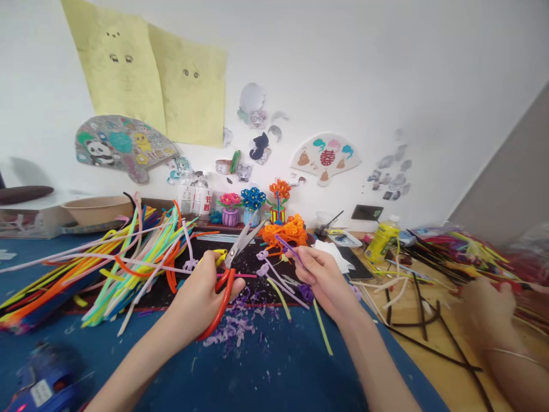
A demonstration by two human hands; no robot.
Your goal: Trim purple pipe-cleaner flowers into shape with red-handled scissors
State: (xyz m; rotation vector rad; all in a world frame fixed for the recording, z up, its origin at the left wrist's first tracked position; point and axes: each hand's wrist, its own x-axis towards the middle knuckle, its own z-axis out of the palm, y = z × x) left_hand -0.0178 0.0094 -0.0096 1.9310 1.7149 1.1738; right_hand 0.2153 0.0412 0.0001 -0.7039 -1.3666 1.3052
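My left hand (195, 300) is closed round the red handles of a pair of scissors (237, 250), whose blades are spread and point up and to the right. A bit of yellow shows by its fingers; whether it is held I cannot tell. My right hand (323, 277) pinches a short purple pipe cleaner (288, 247), its end a little right of the blades. Below lie curled lilac pipe-cleaner flowers (265, 263) on stems, a dark purple flower (305, 293) and purple clippings (234, 329) on the blue mat (274, 372).
Bundled pipe cleaners (128, 263) lie left, above a blurred blue tool (49, 377). Orange pipe-cleaner flowers (285, 232) and small potted ones (253, 200) stand behind. At right are a yellow bottle (383, 240), dark strips (422, 309) and another person's hand (489, 303).
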